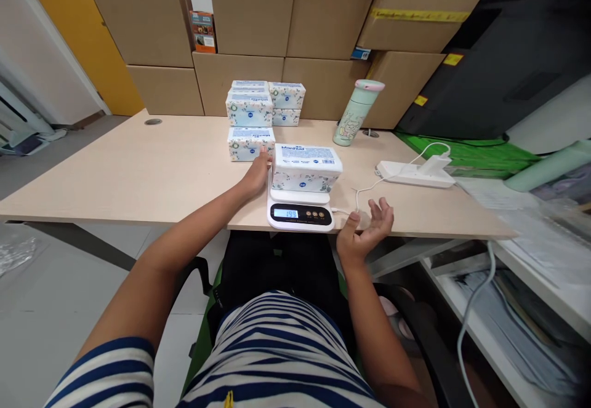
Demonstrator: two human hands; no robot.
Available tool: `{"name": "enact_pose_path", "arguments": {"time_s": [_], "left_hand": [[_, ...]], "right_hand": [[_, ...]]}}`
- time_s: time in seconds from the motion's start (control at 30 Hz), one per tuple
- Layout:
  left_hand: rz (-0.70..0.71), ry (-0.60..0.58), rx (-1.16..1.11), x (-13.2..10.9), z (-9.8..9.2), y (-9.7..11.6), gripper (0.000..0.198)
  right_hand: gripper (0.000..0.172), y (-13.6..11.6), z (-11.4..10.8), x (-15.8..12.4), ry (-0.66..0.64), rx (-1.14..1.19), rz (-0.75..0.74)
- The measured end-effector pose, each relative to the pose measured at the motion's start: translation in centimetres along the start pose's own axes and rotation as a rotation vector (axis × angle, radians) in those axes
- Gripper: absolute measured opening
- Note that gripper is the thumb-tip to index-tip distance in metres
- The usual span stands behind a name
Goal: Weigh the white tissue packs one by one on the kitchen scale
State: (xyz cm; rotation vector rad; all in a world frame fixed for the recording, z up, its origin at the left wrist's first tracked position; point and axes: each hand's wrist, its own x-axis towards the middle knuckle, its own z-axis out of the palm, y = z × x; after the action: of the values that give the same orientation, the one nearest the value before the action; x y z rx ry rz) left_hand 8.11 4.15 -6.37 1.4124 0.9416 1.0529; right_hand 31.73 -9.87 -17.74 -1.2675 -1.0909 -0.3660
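Note:
A white tissue pack with a floral print point(305, 171) rests on a white digital scale point(300, 218), whose lit display seems to read 199. My left hand point(256, 175) is at the scale's left side, its thumb and fingers stretched forward against the right end of another tissue pack point(247, 146). Its lower fingers are partly hidden. Palm up and empty, my right hand point(364, 234) hovers at the table edge right of the scale, fingers loosely bent and apart. Several more tissue packs point(249, 111) are stacked farther back.
Cardboard boxes point(252, 17) form a wall along the table's back. A pale green bottle point(355, 114) stands upright before them. To the right lies a white power strip point(415, 174) with a thin cable point(369, 188) running toward the scale. The wooden table point(138, 174) extends left.

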Motion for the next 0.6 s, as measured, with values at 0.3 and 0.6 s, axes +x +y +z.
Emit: {"name": "enact_pose_path", "arguments": {"time_s": [0.3,0.6], "left_hand": [[0.003,-0.032,-0.038,0.7,-0.2,-0.4,0.087],[0.001,-0.023,-0.05,0.6,-0.3,-0.3,0.085]], "right_hand": [[0.076,2.6,0.6,-5.3,-0.112,-0.279,0.198],[0.073,4.3,1.3,-6.6,-0.069,-0.306,0.095]]}}
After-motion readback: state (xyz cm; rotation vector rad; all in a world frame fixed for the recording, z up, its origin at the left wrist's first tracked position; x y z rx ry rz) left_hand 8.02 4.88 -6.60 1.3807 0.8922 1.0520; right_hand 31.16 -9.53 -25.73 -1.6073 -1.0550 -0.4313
